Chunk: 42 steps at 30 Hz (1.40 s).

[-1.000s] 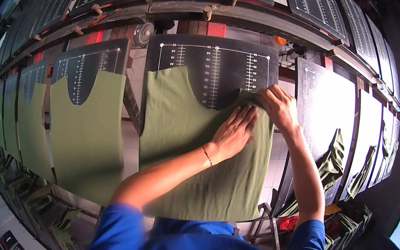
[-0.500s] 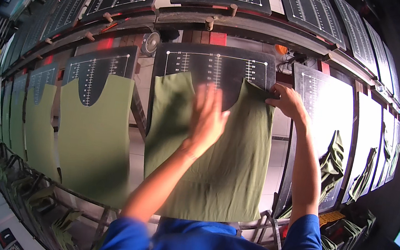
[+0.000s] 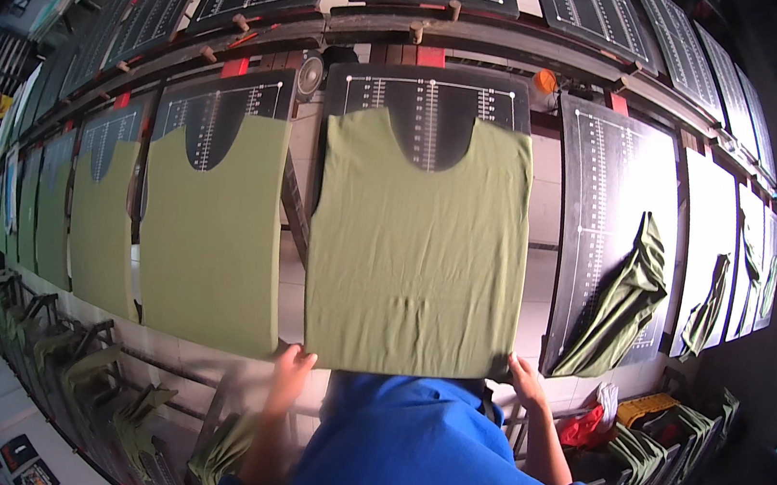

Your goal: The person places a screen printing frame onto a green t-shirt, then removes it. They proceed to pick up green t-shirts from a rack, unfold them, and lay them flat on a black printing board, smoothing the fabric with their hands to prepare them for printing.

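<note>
A green shirt panel with a scooped neckline lies over the dark marked board in front of me. Its upper part is flat, with small creases across the lower part. At the near left corner my left hand, somewhat blurred, has its fingers curled at the hem. My right hand pinches the near right corner between thumb and fingers. Both hands are low, close to my body, on either side of the hem.
Similar green panels lie on boards to the left. On the right board rests a bunched green cloth. A rail with wooden pegs crosses behind. Below hang more green pieces, beside a yellow basket.
Both hands have moved from the neckline and far right corner down to the near hem corners. The panel's shoulders now lie flat, its neckline spread evenly.
</note>
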Motion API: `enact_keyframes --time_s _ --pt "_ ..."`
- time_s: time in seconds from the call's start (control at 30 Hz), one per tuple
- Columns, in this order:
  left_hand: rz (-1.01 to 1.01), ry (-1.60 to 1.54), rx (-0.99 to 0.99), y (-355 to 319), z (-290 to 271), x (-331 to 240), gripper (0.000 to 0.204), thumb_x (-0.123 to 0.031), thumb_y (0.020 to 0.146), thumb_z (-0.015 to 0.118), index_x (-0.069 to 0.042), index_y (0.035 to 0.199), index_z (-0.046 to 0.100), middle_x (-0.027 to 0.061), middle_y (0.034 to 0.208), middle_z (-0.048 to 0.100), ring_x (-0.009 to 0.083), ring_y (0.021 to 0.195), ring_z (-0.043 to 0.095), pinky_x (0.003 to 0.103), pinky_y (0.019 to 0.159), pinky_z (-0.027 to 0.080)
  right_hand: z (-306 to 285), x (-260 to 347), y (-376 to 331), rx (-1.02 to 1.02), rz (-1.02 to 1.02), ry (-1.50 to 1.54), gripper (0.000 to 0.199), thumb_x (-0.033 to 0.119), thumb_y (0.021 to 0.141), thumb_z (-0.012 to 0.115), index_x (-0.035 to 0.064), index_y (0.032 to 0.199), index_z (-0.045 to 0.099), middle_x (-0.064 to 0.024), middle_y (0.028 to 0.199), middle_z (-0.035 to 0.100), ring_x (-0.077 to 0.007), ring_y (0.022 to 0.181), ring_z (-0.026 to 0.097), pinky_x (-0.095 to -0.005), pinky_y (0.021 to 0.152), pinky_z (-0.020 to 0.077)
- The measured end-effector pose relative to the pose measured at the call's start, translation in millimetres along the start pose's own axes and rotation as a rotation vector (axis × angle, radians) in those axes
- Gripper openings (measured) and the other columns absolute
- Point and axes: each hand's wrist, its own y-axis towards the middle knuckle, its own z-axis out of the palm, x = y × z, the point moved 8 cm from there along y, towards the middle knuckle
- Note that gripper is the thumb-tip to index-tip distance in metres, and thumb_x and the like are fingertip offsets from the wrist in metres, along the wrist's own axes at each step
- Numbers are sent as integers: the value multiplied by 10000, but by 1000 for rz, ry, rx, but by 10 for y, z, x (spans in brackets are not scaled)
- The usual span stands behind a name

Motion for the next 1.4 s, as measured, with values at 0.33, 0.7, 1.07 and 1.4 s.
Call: enact_keyframes --time_s 0.33,0.7,1.07,1.4 --pt "-22 198 -101 -145 -206 -254 160 -107 926 655 1 857 558 18 725 546 88 709 494 292 651 426 -320 -156 -498 -234 -61 -60 179 229 975 673 98 863 625 93 694 490 -32 638 448 -222 593 362" --pt "-45 269 -98 -63 -208 -84 230 -169 964 650 17 1096 620 93 951 668 158 876 628 328 809 516 -370 158 -406 -363 -257 -543 212 241 953 692 32 968 664 19 722 567 -87 651 503 -288 592 423" --pt "441 552 -379 1800 -73 -1871 185 -136 937 664 -14 945 525 160 889 619 361 866 615 454 764 495 1430 3143 1109 -371 -1104 -1418 691 519 935 561 140 1500 436 -138 1584 374 -362 1486 295 -557 1224 193" --pt "604 485 -401 1858 -56 -2082 190 -94 958 605 8 1107 545 181 1024 612 366 972 603 447 858 495 2661 1913 518 321 -1269 -1384 776 598 903 549 196 1542 369 -80 1616 334 -292 1505 279 -511 1244 179"
